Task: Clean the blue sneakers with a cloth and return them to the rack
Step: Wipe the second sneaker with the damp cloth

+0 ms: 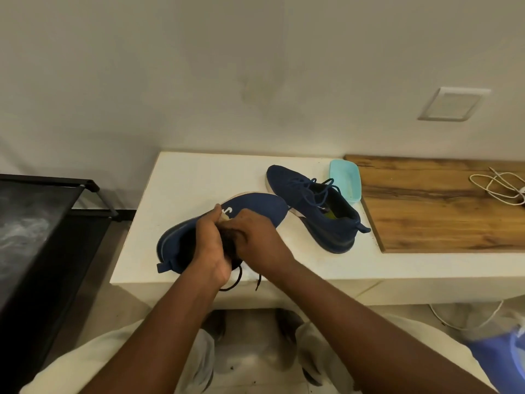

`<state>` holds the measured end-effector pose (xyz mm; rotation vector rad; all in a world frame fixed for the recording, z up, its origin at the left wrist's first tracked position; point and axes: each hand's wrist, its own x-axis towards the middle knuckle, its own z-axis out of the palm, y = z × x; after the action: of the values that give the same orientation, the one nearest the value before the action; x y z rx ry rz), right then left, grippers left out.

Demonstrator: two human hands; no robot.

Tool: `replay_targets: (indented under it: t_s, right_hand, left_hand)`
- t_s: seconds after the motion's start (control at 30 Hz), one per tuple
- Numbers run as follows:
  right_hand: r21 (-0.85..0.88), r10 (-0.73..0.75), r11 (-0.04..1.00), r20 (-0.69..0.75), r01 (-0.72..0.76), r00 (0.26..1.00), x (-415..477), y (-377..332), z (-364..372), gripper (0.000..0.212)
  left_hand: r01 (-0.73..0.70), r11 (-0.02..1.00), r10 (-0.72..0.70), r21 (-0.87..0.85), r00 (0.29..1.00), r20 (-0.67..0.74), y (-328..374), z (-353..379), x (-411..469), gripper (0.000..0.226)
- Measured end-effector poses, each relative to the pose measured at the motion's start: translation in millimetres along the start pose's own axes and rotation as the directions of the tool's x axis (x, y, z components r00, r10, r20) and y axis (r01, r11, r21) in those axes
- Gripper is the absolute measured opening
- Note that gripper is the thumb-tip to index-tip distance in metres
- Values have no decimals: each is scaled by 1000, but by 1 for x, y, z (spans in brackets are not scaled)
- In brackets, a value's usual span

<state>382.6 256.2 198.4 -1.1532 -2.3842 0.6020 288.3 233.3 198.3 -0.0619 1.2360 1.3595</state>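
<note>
One blue sneaker (pixel 255 204) lies on its side on the white table (pixel 181 180), toe pointing far right, heel tab near left. My left hand (pixel 211 243) grips it at the collar. My right hand (pixel 255 234) is curled over the opening, pressing a small pale cloth (pixel 225 215) that peeks out between the two hands. Black laces hang over the table's front edge. The second blue sneaker (pixel 315 206) stands upright further right on the table, untouched.
A light blue plastic dish (pixel 348 177) sits behind the second sneaker. A wooden board (pixel 443 206) with a coiled white cable (pixel 500 186) covers the table's right part. A black shoe rack (pixel 42 228) stands at the left. A wall is close behind.
</note>
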Motion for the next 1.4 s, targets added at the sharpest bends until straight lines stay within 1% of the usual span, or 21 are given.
replay_targets:
  t_s: [0.07, 0.13, 0.23, 0.3, 0.37, 0.43, 0.5, 0.6, 0.67, 0.73, 0.77, 0.8, 0.87, 1.0, 1.07, 1.1, 1.17, 1.2, 1.27, 1.33, 1.4]
  right_hand:
    - [-12, 89, 996, -23, -89, 996, 7, 18, -13, 35]
    - [5, 213, 977, -93, -214, 973, 11, 41, -21, 31]
    - [57, 441, 898, -161, -437, 883, 11, 74, -27, 29]
    - [110, 525, 851, -157, -514, 836, 10, 80, -24, 27]
    - [124, 480, 876, -145, -465, 865, 11, 63, -14, 25]
    - [87, 363, 931, -98, -355, 927, 8, 36, 5, 22]
    - [79, 256, 965, -77, -250, 964, 3, 16, 19, 21]
    - [91, 191, 979, -104, -182, 976, 3, 22, 16, 30]
    - [72, 235, 971, -139, -227, 962, 11, 48, 14, 30]
    - [38, 387, 922, -169, -386, 907, 16, 75, 7, 26]
    - [27, 439, 897, -165, -441, 883, 17, 83, 6, 24]
    - [27, 453, 890, -158, -454, 878, 18, 89, 7, 24]
    - [15, 417, 908, -141, -419, 898, 21, 84, 8, 25]
    - [28, 236, 972, -89, -234, 968, 16, 34, 22, 36]
    - [35, 165, 986, -123, -162, 979, 15, 26, 30, 43]
    - [31, 148, 989, -147, -145, 978, 16, 30, 31, 40]
    - [-23, 153, 987, -189, -160, 970, 19, 45, 31, 22]
    - [-45, 187, 979, -216, -201, 958, 21, 53, 29, 15]
    - [-19, 315, 945, -232, -328, 920, 24, 70, 24, 15]
    - [47, 398, 916, -213, -398, 892, 24, 71, 23, 16]
    - [124, 347, 937, -186, -328, 919, 22, 49, 26, 20]
  left_hand:
    - [23, 1000, -23, 9, 1000, 0, 3, 3, 6, 48]
    - [19, 999, -18, 32, 1000, -21, 5, 5, 11, 52]
    - [31, 999, -31, 21, 999, -32, 9, 6, 16, 54]
    - [60, 997, -60, 48, 998, -6, 11, 7, 18, 59]
    - [54, 991, -59, 120, 998, 36, 11, 10, 19, 61]
    - [26, 973, -43, 227, 997, 70, 9, 11, 19, 59]
    - [19, 950, -45, 313, 996, 77, 4, 7, 20, 56]
    - [18, 951, -50, 309, 994, 94, 2, 2, 30, 40]
    - [39, 964, -67, 264, 993, 95, 6, 2, 39, 38]
    - [65, 972, -80, 225, 995, 59, 8, 3, 45, 40]
    - [67, 976, -74, 206, 997, 27, 9, 2, 47, 39]
    - [64, 980, -64, 190, 998, -2, 11, 1, 51, 39]
    - [79, 986, -77, 145, 997, -21, 16, 5, 56, 38]
    - [86, 996, -86, 8, 996, 23, 29, 10, 61, 41]
    - [63, 998, -63, -3, 996, 63, 32, 9, 63, 44]
    - [62, 998, -63, 15, 994, 92, 34, 8, 62, 44]
    - [50, 992, -67, 117, 987, 147, 34, 7, 59, 42]
    - [36, 983, -66, 179, 983, 169, 33, 7, 60, 39]
    - [16, 966, -66, 257, 980, 186, 31, 8, 59, 34]
    - [18, 970, -63, 243, 982, 179, 32, 8, 61, 35]
    - [51, 985, -79, 168, 983, 167, 33, 8, 60, 40]
